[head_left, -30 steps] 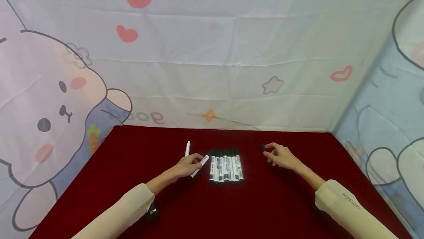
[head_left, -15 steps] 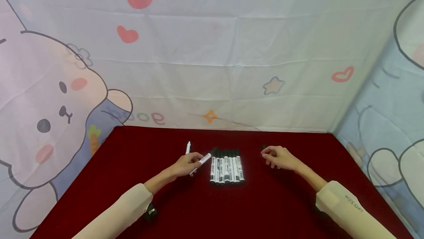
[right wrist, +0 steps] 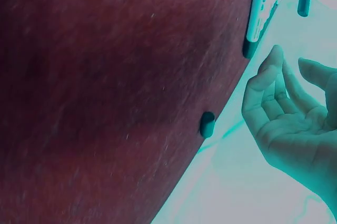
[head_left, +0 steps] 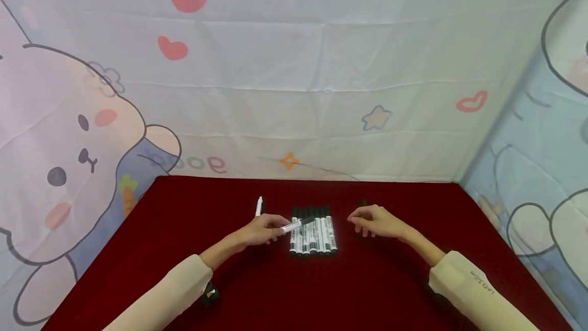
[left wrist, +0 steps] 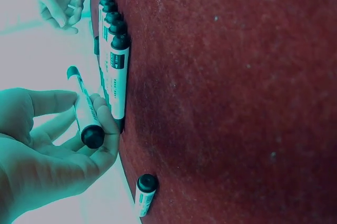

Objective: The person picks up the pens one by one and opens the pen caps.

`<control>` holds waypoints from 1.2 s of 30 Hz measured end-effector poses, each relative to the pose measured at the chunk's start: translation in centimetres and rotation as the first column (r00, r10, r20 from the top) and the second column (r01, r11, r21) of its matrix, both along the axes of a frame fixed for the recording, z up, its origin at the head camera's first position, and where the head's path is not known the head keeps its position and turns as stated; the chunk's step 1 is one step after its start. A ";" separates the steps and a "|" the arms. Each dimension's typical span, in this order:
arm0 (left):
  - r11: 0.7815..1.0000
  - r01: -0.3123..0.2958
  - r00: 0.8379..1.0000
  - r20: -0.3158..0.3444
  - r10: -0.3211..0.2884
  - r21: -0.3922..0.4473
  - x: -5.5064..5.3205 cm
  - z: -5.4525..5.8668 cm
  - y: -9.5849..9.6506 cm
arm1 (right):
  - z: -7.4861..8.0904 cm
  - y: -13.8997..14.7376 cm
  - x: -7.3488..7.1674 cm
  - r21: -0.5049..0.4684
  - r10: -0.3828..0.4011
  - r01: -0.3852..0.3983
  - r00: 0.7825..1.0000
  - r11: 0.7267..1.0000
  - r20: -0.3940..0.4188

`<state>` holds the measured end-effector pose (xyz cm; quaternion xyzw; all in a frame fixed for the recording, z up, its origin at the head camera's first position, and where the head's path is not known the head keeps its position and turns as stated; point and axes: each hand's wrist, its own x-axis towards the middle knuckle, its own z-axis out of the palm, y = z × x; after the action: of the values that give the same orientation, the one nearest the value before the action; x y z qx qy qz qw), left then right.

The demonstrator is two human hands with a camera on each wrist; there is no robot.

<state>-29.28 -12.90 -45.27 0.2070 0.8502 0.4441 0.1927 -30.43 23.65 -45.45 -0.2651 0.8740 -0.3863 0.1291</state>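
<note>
My left hand (head_left: 262, 230) pinches a white marker (head_left: 291, 226) between thumb and fingers. Its black-capped end points right, over a side-by-side row of white markers (head_left: 325, 235) with black caps. Behind that hand lies another marker (head_left: 259, 205), whose far end is narrow and white; its black near end shows in the left wrist view (left wrist: 147, 183). To the right of the row, my right hand (head_left: 378, 221) hovers with loosely bent fingers and holds nothing, thumb and fingertips apart in the right wrist view (right wrist: 295, 110). A loose black cap (right wrist: 207, 124) rests on the cloth beyond it.
Dark red cloth (head_left: 331, 290) covers the table. A pale printed curtain (head_left: 257, 117) rises along its back edge, with more printed fabric at both sides. A small black device (head_left: 210, 293) sits under the left sleeve.
The marker in my left hand has swung from a steep slant to nearly level, its capped end now over the row. My right hand has moved left, away from the loose cap.
</note>
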 end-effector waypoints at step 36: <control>0.982 0.185 0.982 -0.039 -0.184 0.036 0.8 0.0 2.0 | -0.3 -4.3 1.9 -0.106 0.156 -0.134 0.961 0.985 0.228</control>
<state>-28.49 -10.86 -45.31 0.2965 0.8217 0.4371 0.2140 -28.54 19.38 -45.74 -0.2862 0.8126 -0.4431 0.2480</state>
